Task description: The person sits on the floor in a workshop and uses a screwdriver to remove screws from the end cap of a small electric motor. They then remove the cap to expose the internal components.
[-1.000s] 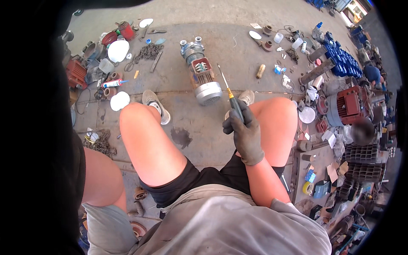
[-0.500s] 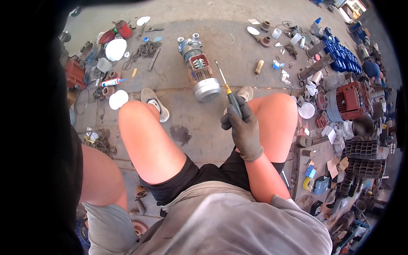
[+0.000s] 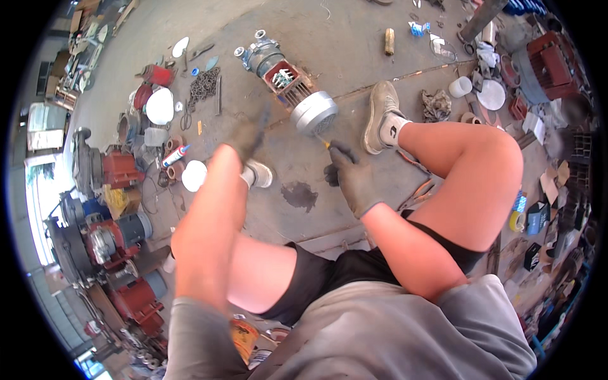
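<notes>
An electric motor with a pump head (image 3: 265, 58) lies on the floor between my feet. Its red terminal box (image 3: 282, 77) is uncovered, showing terminals and pale wires. At its near end is a silver fan cover (image 3: 315, 113). My gloved right hand (image 3: 354, 178) is closed around a screwdriver (image 3: 327, 145); the handle is mostly hidden, and the shaft points at the fan cover's lower edge. Whether the tip touches it I cannot tell. My gloved left hand (image 3: 244, 138), smeared by motion, is left of the motor. A long dark blur runs beside its fingers, too smeared to name.
Left of the motor lie a chain heap (image 3: 204, 85), a sealant tube (image 3: 176, 156), white discs and a red can (image 3: 158, 75). Larger red motors (image 3: 121, 169) stand further left. On the right are a crumpled brown wad (image 3: 437, 105), a white cup (image 3: 460, 87) and another big motor (image 3: 550, 66).
My right hand has lowered the screwdriver from upright toward the fan cover's near end. My left arm has swung forward into view. The view has shifted, and my right foot stands further out.
</notes>
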Demonstrator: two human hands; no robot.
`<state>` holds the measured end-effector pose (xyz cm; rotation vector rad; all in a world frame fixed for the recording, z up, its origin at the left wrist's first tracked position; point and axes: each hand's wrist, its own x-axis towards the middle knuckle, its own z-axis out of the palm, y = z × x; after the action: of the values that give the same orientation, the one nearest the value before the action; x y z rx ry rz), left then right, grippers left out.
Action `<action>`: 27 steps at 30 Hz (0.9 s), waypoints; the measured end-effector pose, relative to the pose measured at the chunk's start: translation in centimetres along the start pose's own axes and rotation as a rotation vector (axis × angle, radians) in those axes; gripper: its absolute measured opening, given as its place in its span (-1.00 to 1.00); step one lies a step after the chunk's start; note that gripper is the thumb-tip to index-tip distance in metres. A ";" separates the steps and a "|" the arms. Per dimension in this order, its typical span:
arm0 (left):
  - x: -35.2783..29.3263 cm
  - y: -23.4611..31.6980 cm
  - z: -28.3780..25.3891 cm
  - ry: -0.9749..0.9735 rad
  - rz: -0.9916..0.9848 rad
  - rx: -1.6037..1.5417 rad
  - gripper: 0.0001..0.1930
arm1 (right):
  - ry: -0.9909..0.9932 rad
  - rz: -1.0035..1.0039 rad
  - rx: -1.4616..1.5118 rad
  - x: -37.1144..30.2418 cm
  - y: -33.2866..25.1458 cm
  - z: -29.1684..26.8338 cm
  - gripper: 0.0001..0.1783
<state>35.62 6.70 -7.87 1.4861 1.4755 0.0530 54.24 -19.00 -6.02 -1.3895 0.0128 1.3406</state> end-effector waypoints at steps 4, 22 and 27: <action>10.8 -12.1 7.7 0.116 -0.112 -0.040 -0.04 | 0.066 -0.006 0.009 1.1 2.9 0.6 -0.53; 14.7 -1.7 19.4 0.230 -0.494 -0.564 0.24 | 0.375 -0.045 0.035 3.6 3.5 -0.7 -0.67; 15.6 -5.7 18.3 -0.024 -0.282 -0.593 -0.03 | 0.222 -0.140 -0.145 1.3 5.4 -1.4 -0.68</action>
<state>47.11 6.58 -29.70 0.7950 1.4705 0.2757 52.11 -20.98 -10.96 -1.6257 -0.0337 1.0841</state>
